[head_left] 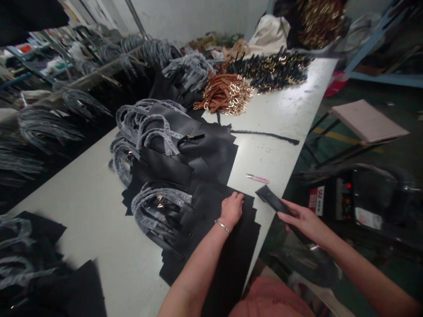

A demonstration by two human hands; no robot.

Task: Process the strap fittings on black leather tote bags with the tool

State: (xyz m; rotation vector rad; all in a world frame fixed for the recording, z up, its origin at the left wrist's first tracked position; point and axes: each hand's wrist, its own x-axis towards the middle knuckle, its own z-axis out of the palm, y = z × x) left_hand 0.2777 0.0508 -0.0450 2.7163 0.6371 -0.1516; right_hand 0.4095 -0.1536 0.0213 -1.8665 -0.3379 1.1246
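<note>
My left hand (232, 208), with a silver bangle at the wrist, rests on a stack of black leather panels (211, 207). Its fingers are curled at the top panel near the far right edge, the tips partly hidden. Held between the thumb and fingers of my right hand (302, 220) is a flat black leather strip (271, 199), raised over the table's right edge. Plastic-wrapped handles (145, 207) with gold fittings arch from the left side of the stack. Just beyond the strip, pink-handled thread snips (257, 178) lie on the white table (132, 255).
More black panels with wrapped handles (198, 141) lie farther along the table, others at lower left (76, 281). Brown straps with gold clasps (228, 94) and black ones (277, 70) are heaped at the far end. A stool (368, 121) stands right; a rack of wrapped handles (49, 123), left.
</note>
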